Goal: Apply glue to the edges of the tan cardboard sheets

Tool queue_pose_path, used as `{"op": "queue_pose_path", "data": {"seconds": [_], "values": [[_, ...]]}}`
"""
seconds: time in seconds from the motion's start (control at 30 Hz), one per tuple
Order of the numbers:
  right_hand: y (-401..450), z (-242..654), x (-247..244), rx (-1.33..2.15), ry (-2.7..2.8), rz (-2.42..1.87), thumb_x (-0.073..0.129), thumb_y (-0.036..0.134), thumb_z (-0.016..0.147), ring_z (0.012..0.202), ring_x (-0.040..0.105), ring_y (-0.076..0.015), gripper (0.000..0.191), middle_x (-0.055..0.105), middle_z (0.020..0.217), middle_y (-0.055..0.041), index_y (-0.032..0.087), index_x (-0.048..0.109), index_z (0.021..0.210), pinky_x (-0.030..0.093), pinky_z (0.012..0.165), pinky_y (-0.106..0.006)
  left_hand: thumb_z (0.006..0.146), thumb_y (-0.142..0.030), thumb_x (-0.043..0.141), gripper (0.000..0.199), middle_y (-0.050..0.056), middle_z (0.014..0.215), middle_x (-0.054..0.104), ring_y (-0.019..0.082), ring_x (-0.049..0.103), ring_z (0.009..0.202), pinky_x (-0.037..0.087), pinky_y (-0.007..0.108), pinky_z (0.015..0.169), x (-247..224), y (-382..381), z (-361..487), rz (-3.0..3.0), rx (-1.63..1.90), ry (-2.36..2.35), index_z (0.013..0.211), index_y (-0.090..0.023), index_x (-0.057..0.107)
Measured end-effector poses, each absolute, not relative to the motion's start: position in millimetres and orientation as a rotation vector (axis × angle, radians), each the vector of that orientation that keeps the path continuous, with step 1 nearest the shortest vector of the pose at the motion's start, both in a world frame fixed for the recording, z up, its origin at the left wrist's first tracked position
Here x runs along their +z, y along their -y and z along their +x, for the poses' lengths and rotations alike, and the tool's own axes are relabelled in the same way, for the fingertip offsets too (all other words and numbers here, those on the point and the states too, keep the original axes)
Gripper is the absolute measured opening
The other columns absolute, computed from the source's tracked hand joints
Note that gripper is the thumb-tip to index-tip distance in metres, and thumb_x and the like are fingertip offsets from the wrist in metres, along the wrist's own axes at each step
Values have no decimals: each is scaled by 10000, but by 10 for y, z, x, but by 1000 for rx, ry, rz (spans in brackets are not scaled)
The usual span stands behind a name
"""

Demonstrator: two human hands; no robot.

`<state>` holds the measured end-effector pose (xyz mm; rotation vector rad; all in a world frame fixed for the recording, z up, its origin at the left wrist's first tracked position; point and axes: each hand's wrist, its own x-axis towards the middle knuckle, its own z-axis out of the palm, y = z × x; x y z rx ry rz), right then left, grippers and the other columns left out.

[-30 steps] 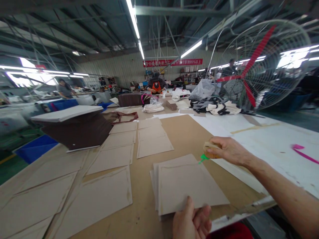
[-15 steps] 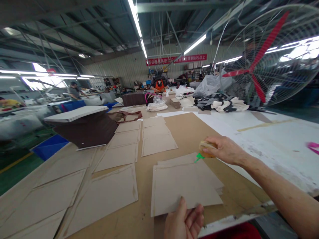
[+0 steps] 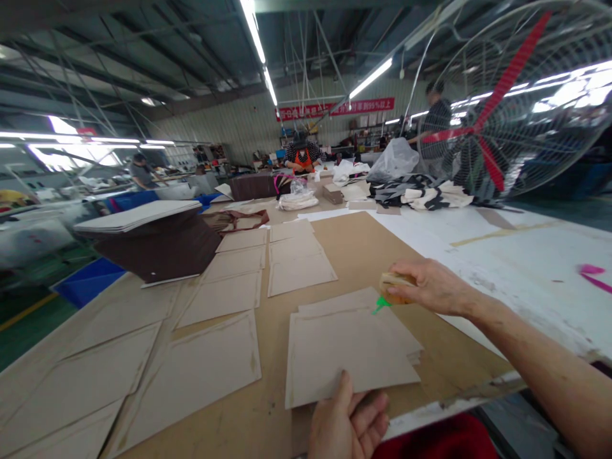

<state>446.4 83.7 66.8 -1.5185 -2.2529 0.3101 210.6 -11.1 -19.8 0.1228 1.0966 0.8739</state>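
My right hand [image 3: 421,285] grips a yellowish glue bottle [image 3: 394,287] whose green nozzle [image 3: 381,305] points down at the top edge of a grey-beige board [image 3: 351,350]. A brownish line runs along that board's left and upper edges. My left hand [image 3: 349,421] holds the near edge of this board, thumb on top and fingers beneath. More boards [image 3: 406,338] lie under it, slightly fanned out to the right. To the left, several similar boards [image 3: 205,376] with brownish edge lines lie in rows.
A dark brown stack [image 3: 162,248] topped with pale sheets stands at the left. Fabric pieces [image 3: 430,194] and plastic bags lie at the table's far side. A big fan [image 3: 478,131] stands behind right. People work in the background.
The view has shifted slightly. The brownish line along the board's upper edge now shows farther across, and the nozzle stays near its right end. Both hands keep their holds.
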Motion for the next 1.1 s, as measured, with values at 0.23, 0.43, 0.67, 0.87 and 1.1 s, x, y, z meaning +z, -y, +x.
{"op": "queue_pose_path", "data": {"seconds": [0.23,0.43,0.67,0.87,1.1], "values": [[-437,4589,757,570,2347,-1420,542,508,927,735,592,-183,301,644,808,16,241,662,855,394,636,-275,970,-297,525,300,191,1145,703,269,713,973,579,324,754,-217,138,2109,108,913,-1054,1185,-89,545],[-718,4514,592,268,2256,-1471,510,497,933,858,588,-228,294,649,950,-34,236,645,957,398,736,-320,963,-277,535,303,210,1102,713,270,710,985,577,320,789,-188,139,2115,106,936,-1063,1173,-58,550],[-469,4637,668,472,2308,-1443,535,521,933,754,600,-197,315,642,827,-2,238,662,878,419,661,-293,947,-253,559,289,214,1091,719,272,717,967,581,314,756,-171,127,2127,114,952,-1074,1157,-55,564],[-413,4643,615,414,2240,-1406,530,508,953,825,608,-206,303,644,893,-13,238,665,926,435,730,-311,941,-219,577,211,180,992,748,246,737,883,591,290,703,-117,145,2152,135,975,-1135,1098,-77,577],[-81,4692,662,646,2229,-1400,558,538,939,760,610,-208,316,645,833,-20,259,696,885,452,654,-306,940,-195,576,163,182,984,746,241,741,838,592,292,679,-72,162,2170,127,991,-1153,1051,-77,587]]}}
